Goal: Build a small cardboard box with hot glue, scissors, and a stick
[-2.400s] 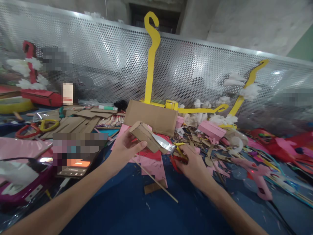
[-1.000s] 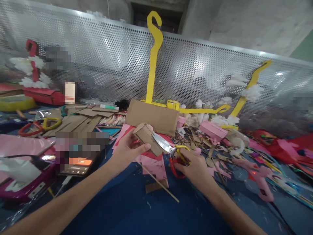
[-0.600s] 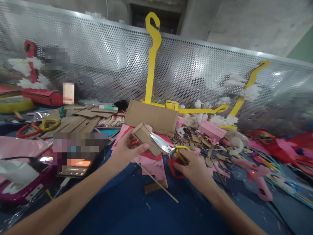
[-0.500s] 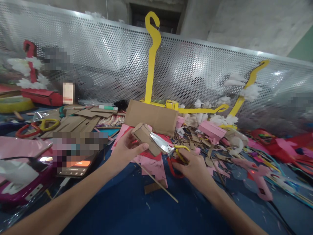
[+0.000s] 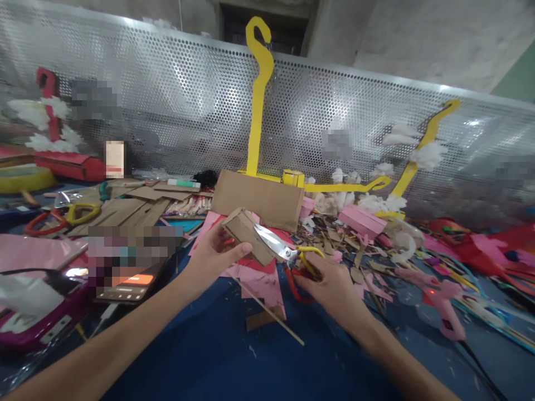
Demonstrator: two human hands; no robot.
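Note:
Between thumb and fingers, my left hand [image 5: 215, 250] grips a small folded cardboard box [image 5: 246, 234], tilted in the air above the table. My right hand [image 5: 328, 278] is closed round the red and yellow handles of a pair of scissors [image 5: 278, 245]. The metal blades lie against the right part of the box; whether they are cutting into it I cannot tell. Below are pink paper scraps [image 5: 261, 284] and a thin wooden stick [image 5: 271, 312]. Behind stands a larger cardboard panel [image 5: 259, 197], with a tall yellow hook-shaped piece [image 5: 257, 111] rising at its back.
A pink glue gun [image 5: 438, 298] with a lit red light lies at right. Cardboard scraps [image 5: 343, 239] are heaped behind my right hand. At left are a phone [image 5: 129, 284], a purple power strip [image 5: 50, 317] and another pair of scissors [image 5: 62, 217]. A perforated metal screen [image 5: 188, 100] closes the back.
The hands, box and scissors keep nearly the same pose. The whole view has shifted very slightly, with things at left sitting a little further left.

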